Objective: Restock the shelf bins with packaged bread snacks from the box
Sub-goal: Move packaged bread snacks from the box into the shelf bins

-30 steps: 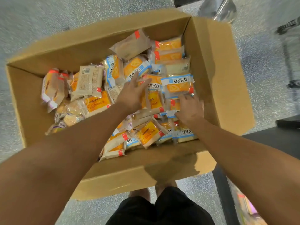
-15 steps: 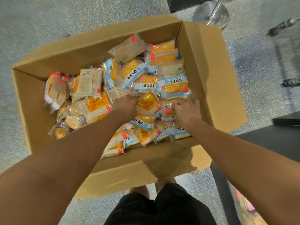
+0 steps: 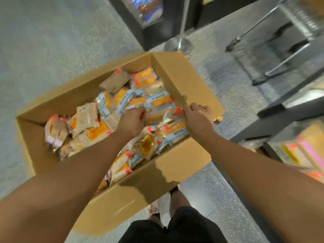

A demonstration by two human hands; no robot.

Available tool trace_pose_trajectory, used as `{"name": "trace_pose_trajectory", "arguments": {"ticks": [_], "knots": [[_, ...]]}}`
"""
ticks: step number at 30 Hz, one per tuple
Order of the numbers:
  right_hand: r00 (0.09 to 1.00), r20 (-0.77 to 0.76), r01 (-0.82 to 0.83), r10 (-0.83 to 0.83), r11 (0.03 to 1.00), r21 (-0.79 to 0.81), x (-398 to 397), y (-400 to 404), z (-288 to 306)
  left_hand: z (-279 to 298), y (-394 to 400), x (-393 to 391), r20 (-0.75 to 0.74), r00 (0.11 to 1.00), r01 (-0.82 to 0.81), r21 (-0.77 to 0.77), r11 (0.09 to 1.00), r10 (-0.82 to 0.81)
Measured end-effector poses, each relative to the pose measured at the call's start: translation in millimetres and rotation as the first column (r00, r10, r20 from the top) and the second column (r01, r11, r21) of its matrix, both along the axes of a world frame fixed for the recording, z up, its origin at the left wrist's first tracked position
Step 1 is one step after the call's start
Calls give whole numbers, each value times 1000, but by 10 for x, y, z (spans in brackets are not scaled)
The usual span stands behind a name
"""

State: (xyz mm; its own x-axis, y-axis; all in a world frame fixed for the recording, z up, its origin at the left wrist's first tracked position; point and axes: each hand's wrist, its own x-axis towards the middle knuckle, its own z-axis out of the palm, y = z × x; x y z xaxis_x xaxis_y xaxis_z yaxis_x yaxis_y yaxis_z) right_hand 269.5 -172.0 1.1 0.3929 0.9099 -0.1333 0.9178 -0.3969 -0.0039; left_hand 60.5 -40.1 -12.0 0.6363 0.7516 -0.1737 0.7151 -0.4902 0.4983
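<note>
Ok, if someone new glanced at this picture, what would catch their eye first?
Probably the big open cardboard box on the speckled floor, heaped with orange, blue-banded bread snack packets. Next, the two bare arms reaching in from below: the left hand and the right hand are each curled round a packet above the box's right half. A shelf bin of packets shows blurred at the right edge.

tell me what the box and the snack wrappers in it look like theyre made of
The box: brown corrugated cardboard by the look, matte, with folded flaps and creased edges. The snack wrappers: thin plastic film, probably; glossy and partly see-through, crinkled, printed orange and blue with red tabs. The picture is blurred, so finer detail is unclear. Both hands, left hand and right hand, grip packets.
</note>
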Motion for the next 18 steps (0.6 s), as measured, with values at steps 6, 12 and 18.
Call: {"name": "trace_pose_trajectory", "arguments": {"ticks": [6, 12, 18], "knots": [[957, 84, 235, -277, 912, 335, 488, -734, 1238, 1179, -279, 947, 262, 956, 90, 157, 984, -129], [823, 238, 337, -515, 782, 525, 1389, -1964, 2447, 2372, -1078, 2341, 470, 830, 187, 274, 943, -301], [676, 301, 357, -672, 656, 665, 2192, -3367, 3351, 3387, -2327, 3734, 591, 609, 334, 414, 847, -529]]}}
